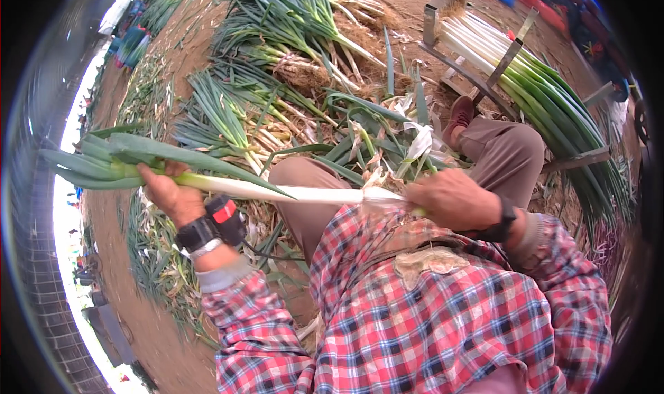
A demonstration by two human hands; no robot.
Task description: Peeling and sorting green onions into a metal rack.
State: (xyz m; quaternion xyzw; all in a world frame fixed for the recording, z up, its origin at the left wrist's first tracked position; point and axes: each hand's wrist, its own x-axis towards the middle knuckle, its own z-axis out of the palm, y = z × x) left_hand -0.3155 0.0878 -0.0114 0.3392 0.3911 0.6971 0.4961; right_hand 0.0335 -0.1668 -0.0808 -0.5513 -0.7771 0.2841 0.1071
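Note:
A long green onion [277, 189] lies across in front of me, level with my lap, green leaves to the left and white shank to the right. My left hand [173, 192] is closed around it where the leaves begin. At the other end, my right hand [453, 199] is a closed fist on the pale outer skin [382, 196], which stretches away from the white shank. Motion blurs this part, and the fist hides the root tip. Beyond my knees lie loose leaves and peeled skins [420, 142].
Unpeeled green onions [277, 21] with roots are heaped ahead on the soil. At the far right, a metal rack [508, 59] holds a bundle of clean white-stemmed green onions [553, 107]. Leaf scraps [162, 263] litter the ground at my left. My right leg [505, 152] reaches toward the rack.

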